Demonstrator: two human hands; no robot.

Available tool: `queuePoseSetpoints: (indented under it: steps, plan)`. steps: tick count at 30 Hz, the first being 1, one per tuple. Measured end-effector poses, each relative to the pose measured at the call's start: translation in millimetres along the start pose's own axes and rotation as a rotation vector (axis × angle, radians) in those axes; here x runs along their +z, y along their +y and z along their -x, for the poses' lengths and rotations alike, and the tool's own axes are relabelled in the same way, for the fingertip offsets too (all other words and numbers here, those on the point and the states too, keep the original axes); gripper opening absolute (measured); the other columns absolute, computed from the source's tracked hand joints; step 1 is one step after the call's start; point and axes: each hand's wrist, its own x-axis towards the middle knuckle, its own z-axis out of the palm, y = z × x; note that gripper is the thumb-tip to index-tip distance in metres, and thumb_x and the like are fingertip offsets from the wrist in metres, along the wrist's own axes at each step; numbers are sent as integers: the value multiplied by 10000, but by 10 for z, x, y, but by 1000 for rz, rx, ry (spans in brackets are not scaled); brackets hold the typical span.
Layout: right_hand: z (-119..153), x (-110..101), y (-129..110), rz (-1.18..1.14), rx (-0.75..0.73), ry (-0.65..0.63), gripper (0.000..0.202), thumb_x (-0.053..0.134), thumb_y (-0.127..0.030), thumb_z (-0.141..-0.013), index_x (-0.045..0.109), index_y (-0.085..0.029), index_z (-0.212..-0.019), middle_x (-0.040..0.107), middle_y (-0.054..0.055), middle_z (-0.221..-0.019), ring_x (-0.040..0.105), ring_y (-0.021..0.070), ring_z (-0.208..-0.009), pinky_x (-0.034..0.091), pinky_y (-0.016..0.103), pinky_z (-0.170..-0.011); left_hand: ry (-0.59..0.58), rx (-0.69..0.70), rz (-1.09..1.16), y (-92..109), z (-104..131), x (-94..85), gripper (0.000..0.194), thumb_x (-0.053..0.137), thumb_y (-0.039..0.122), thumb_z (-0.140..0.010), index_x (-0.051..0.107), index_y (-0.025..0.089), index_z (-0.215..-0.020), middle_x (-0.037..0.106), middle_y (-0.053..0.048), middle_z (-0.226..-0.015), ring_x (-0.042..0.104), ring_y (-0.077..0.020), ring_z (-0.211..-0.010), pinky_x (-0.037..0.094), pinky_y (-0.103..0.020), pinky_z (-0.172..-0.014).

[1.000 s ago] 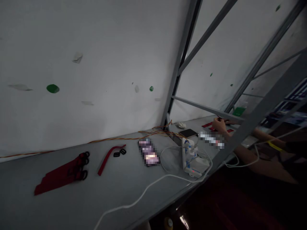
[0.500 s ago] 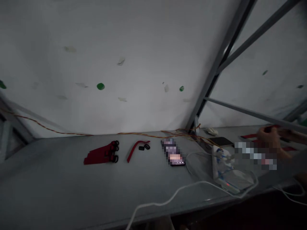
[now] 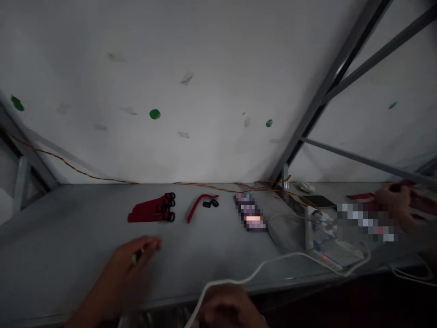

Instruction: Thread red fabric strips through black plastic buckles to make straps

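Observation:
My left hand [image 3: 131, 262] is above the table's front left part, fingers curled together around something small and pale that I cannot make out. At the bottom centre, below the table edge and behind a white cable [image 3: 251, 275], my right hand [image 3: 227, 305] is blurred, and its fingers are hard to read. Several red straps [image 3: 146, 211] with black buckles [image 3: 170, 207] lie in a stack beyond my left hand. To their right are a single curved red strap [image 3: 195, 207] and two small black buckles [image 3: 210, 203].
A phone [image 3: 251, 212] lies on the grey table [image 3: 85, 237]. Farther right are a power strip [image 3: 322, 237] with cables and a dark flat device [image 3: 319, 202]. Another person's hands [image 3: 399, 205] handle red straps at the far right. Metal frame bars [image 3: 310, 109] rise behind.
Both my hands have come into view from the bottom. The view has shifted slightly, so the table items sit a little farther right and higher. The other person's hands remain over red straps.

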Motion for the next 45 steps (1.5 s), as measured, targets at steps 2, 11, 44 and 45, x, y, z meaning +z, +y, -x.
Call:
queuePoseSetpoints:
  steps: [2,11,44,45]
  plan:
    - [-226,-116,91,17,-40,261,228,503,-296,-934,718,-229,-965,722,71,-936,694,198,-873,575,340,-805,174,130,-158,44,-471,-78,326,488,424,-921,716,249,-1077,727,-48,-1095,664,-250,-997,516,-409,-957]
    - [-1254,-220,474,510,-127,491,283,576,-229,-931,668,-178,-1193,651,121,-1148,571,249,-1120,480,411,-1025,246,353,-394,-182,-980,354,290,454,264,-969,688,196,-1126,650,-103,-1110,584,-270,-1093,464,-446,-1019]
    - [-2512,-338,557,836,120,499,476,401,-432,-986,585,-177,-1345,533,188,-1405,397,353,-1356,208,615,-1097,183,318,-175,-190,-910,447,282,640,376,-894,706,227,-1124,710,-74,-1128,644,-259,-1081,506,-437,-993]
    - [-2528,-341,566,830,129,505,488,419,-437,-978,579,-169,-1353,521,200,-1417,387,364,-1364,198,625,-1101,184,320,-179,-200,-913,452,288,640,378,-893,705,229,-1130,710,-75,-1132,646,-259,-1082,509,-435,-991]
